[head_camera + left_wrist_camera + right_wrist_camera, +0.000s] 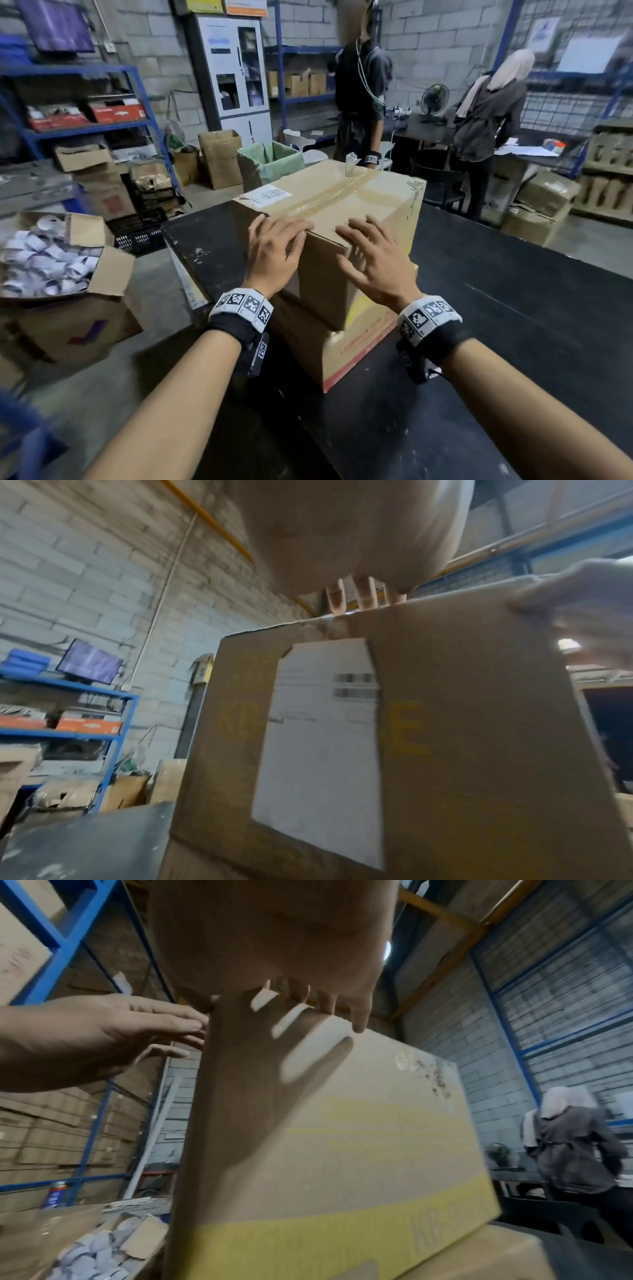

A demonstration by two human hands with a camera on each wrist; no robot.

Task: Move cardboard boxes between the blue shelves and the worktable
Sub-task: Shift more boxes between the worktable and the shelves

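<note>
On the black worktable [496, 308], two cardboard boxes stacked, both hands at the top one.
The left hand [274, 250] lies flat, fingers straight over the upper box [329, 205] near corner edge; the right hand [373, 260] hovers with fingers spread wide at its side, gripping nothing. The lower box [342, 353] sits beneath.

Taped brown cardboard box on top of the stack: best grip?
Probably the two opposite side faces of the taped brown cardboard box, low down, one palm each. It is wide, has no handles, and overhangs the lower red-printed box. The left hand and right hand lie open at its near top edge.
</note>
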